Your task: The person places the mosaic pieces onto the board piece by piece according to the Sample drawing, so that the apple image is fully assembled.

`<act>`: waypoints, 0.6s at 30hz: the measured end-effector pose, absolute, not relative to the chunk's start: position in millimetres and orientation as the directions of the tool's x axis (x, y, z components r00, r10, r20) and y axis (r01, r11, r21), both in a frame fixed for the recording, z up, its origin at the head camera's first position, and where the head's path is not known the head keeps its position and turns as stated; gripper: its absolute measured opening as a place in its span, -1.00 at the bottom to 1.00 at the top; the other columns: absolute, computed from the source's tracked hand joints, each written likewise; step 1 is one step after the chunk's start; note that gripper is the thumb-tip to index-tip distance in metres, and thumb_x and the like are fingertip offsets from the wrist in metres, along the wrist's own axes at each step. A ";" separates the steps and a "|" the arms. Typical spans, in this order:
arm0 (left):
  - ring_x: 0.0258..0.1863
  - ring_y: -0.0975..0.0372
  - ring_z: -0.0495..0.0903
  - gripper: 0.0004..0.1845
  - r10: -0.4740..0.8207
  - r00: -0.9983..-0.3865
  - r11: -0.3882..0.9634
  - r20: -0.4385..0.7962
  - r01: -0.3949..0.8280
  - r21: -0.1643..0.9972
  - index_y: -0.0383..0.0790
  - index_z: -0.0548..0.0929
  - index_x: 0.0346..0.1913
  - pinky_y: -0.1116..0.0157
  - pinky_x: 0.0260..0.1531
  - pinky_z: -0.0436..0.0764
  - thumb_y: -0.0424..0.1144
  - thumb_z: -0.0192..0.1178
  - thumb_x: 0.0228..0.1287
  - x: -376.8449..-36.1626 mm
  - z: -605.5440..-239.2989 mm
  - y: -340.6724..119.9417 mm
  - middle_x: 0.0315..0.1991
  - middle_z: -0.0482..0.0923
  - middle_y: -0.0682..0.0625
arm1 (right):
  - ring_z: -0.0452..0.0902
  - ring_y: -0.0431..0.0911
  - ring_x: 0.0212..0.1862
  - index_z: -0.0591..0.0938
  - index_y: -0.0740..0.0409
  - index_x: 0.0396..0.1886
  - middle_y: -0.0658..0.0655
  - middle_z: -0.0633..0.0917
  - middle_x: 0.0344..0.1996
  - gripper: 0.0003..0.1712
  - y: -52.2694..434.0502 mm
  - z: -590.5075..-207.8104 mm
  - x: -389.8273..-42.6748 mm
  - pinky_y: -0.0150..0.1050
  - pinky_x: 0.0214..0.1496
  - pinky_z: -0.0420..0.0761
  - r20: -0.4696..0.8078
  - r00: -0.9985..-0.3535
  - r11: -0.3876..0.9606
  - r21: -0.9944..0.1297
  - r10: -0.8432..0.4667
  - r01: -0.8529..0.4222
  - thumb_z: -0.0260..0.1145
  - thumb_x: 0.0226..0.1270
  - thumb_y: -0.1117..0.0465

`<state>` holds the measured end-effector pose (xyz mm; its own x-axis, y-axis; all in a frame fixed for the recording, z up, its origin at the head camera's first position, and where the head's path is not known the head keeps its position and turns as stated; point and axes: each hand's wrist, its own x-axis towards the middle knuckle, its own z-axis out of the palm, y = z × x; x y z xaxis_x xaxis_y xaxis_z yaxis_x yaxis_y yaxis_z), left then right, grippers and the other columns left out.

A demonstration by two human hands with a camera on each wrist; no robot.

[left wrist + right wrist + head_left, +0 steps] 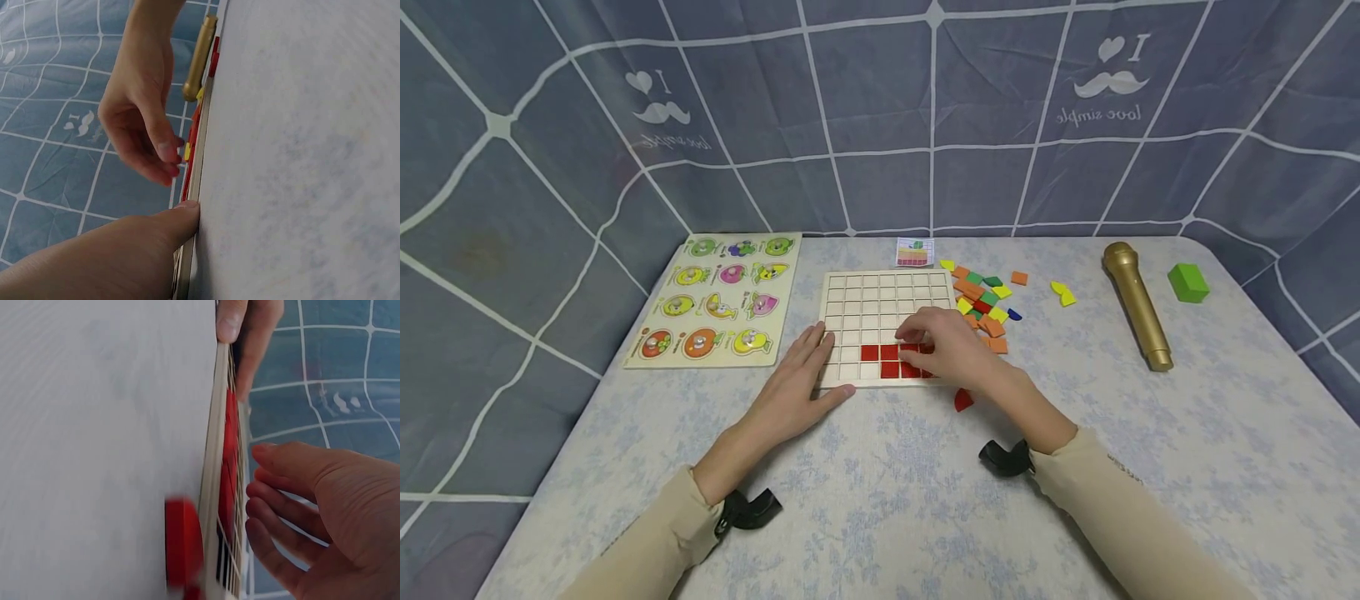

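Observation:
A pale wooden grid board lies mid-table, with red square tiles filling part of its two front rows. My left hand lies flat with straight fingers on the board's front-left corner; its thumb presses the board's edge. My right hand hovers over the red tiles at the board's front right. Its fingers curve loosely down to the tiles, with nothing visibly held between them. A red rounded piece lies on the cloth just in front of the board, and it also shows in the right wrist view.
Loose coloured tiles are heaped right of the board, with yellow pieces farther out. A gold microphone and a green block lie at the right. A fruit peg puzzle sits left; a small card lies behind the board.

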<state>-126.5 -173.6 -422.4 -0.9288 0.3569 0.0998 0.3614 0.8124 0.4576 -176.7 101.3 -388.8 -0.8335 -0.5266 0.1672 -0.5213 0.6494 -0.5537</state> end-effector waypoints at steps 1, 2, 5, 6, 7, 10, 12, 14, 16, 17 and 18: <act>0.71 -0.15 -0.08 -0.02 0.357 -0.929 0.812 0.100 0.362 0.457 -0.39 0.16 0.64 -0.18 0.63 0.08 0.11 0.34 0.43 -126.4 -422.3 -173.4 0.71 -0.04 -0.27 | 0.68 -0.05 -0.12 0.80 0.15 -0.02 0.08 0.79 -0.17 -0.74 105.9 -388.2 -175.9 -0.14 -0.04 0.68 0.166 -0.835 0.648 -0.559 -0.524 -0.517 0.53 0.34 0.19; 0.71 -0.15 -0.08 -0.02 0.357 -0.928 0.812 0.101 0.363 0.457 -0.39 0.16 0.64 -0.18 0.63 0.07 0.11 0.34 0.43 -126.3 -422.2 -173.4 0.71 -0.04 -0.27 | 0.68 -0.05 -0.12 0.80 0.15 -0.02 0.09 0.79 -0.17 -0.75 110.4 -387.5 -175.1 -0.14 -0.05 0.68 0.162 -0.838 0.646 -0.566 -0.521 -0.511 0.53 0.34 0.20; 0.71 -0.15 -0.07 -0.02 0.360 -0.927 0.812 0.105 0.367 0.454 -0.41 0.16 0.64 -0.17 0.63 0.06 0.11 0.34 0.43 -126.0 -421.8 -173.3 0.70 -0.04 -0.29 | 0.69 -0.04 -0.14 0.81 0.18 -0.03 0.11 0.80 -0.18 -0.75 124.8 -384.7 -172.4 -0.14 -0.07 0.70 0.161 -0.842 0.636 -0.587 -0.515 -0.501 0.53 0.33 0.22; 0.71 -0.16 -0.07 -0.02 0.362 -0.926 0.811 0.106 0.369 0.454 -0.41 0.16 0.64 -0.17 0.63 0.06 0.11 0.34 0.43 -125.9 -421.7 -173.2 0.70 -0.03 -0.29 | 0.69 -0.05 -0.14 0.81 0.18 -0.04 0.10 0.80 -0.19 -0.76 129.7 -384.0 -171.7 -0.14 -0.07 0.70 0.162 -0.843 0.633 -0.591 -0.513 -0.500 0.53 0.33 0.24; 0.70 -0.16 -0.07 -0.02 0.364 -0.925 0.810 0.108 0.372 0.453 -0.41 0.16 0.64 -0.17 0.63 0.06 0.11 0.34 0.43 -125.9 -421.5 -173.1 0.70 -0.03 -0.30 | 0.69 -0.05 -0.15 0.81 0.18 -0.05 0.08 0.79 -0.20 -0.77 135.0 -383.3 -170.6 -0.14 -0.08 0.71 0.162 -0.843 0.632 -0.594 -0.512 -0.498 0.53 0.33 0.25; 0.70 -0.16 -0.07 -0.02 0.369 -0.923 0.808 0.112 0.378 0.452 -0.42 0.16 0.63 -0.17 0.64 0.06 0.11 0.33 0.43 -125.3 -421.0 -173.3 0.70 -0.03 -0.30 | 0.69 -0.08 -0.18 0.81 0.18 -0.06 0.04 0.80 -0.22 -0.79 150.1 -382.8 -168.0 -0.12 -0.09 0.73 0.167 -0.843 0.635 -0.588 -0.511 -0.502 0.52 0.33 0.26; 0.70 -0.16 -0.07 -0.02 0.370 -0.922 0.808 0.113 0.379 0.450 -0.43 0.16 0.63 -0.17 0.64 0.06 0.11 0.33 0.44 -124.9 -420.9 -173.4 0.70 -0.03 -0.30 | 0.69 -0.09 -0.20 0.81 0.16 -0.06 0.01 0.80 -0.23 -0.79 159.4 -382.5 -165.9 -0.12 -0.10 0.71 0.159 -0.850 0.653 -0.575 -0.501 -0.493 0.53 0.33 0.25; 0.70 -0.16 -0.07 -0.02 0.369 -0.922 0.809 0.113 0.379 0.449 -0.43 0.17 0.63 -0.17 0.63 0.06 0.11 0.33 0.44 -124.7 -420.8 -173.4 0.70 -0.03 -0.30 | 0.69 -0.08 -0.19 0.81 0.15 -0.06 0.01 0.80 -0.22 -0.78 168.0 -382.2 -163.7 -0.11 -0.09 0.70 0.146 -0.861 0.673 -0.566 -0.487 -0.476 0.54 0.33 0.23; 0.70 -0.17 -0.07 -0.02 0.369 -0.923 0.809 0.114 0.379 0.449 -0.43 0.17 0.63 -0.17 0.64 0.06 0.11 0.33 0.44 -124.7 -420.9 -173.4 0.70 -0.03 -0.30 | 0.68 -0.07 -0.18 0.81 0.15 -0.05 0.01 0.79 -0.23 -0.76 175.4 -381.3 -161.5 -0.11 -0.08 0.68 0.133 -0.874 0.697 -0.553 -0.466 -0.456 0.55 0.31 0.22; 0.70 -0.16 -0.07 -0.02 0.368 -0.923 0.809 0.113 0.378 0.450 -0.43 0.17 0.63 -0.17 0.64 0.06 0.11 0.33 0.44 -124.7 -420.9 -173.4 0.70 -0.03 -0.30 | 0.67 -0.08 -0.19 0.82 0.15 -0.05 0.01 0.79 -0.24 -0.76 178.7 -381.0 -160.6 -0.11 -0.08 0.67 0.130 -0.879 0.708 -0.544 -0.459 -0.450 0.56 0.30 0.22; 0.70 -0.16 -0.07 -0.02 0.367 -0.923 0.809 0.113 0.376 0.452 -0.43 0.17 0.63 -0.17 0.64 0.06 0.11 0.33 0.44 -124.7 -420.9 -173.5 0.70 -0.03 -0.30 | 0.67 -0.08 -0.19 0.82 0.15 -0.06 0.00 0.78 -0.25 -0.75 182.1 -380.9 -159.8 -0.11 -0.07 0.68 0.129 -0.882 0.715 -0.538 -0.453 -0.447 0.57 0.30 0.22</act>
